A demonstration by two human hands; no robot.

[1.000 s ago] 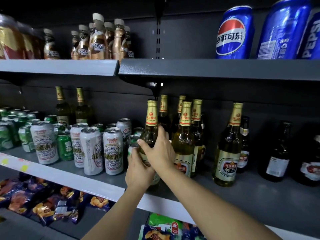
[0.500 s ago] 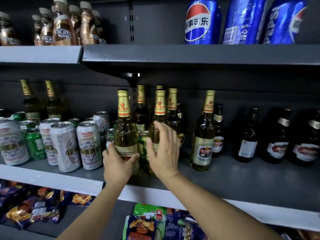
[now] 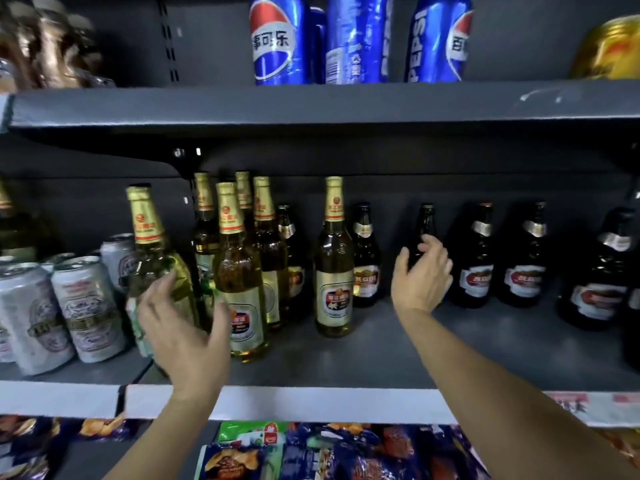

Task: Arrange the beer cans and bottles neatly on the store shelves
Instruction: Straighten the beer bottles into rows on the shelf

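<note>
Two grey metal shelves (image 3: pixel 346 358) hold beer bottles (image 3: pixel 334 271) and cans (image 3: pixel 88 306).

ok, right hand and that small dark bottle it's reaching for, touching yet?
Cannot tell. In the head view the right hand overlaps the dark bottle, fingers spread beside its neck, but motion blur hides both contact and gap.

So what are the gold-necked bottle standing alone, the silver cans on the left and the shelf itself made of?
Gold-necked beer bottle: apparently glossy amber glass, translucent with highlights, foil-wrapped neck. Silver beer cans: likely aluminium, brushed sheen, pull-tab tops. Dark grey shelf: probably painted metal, matte finish.
</note>
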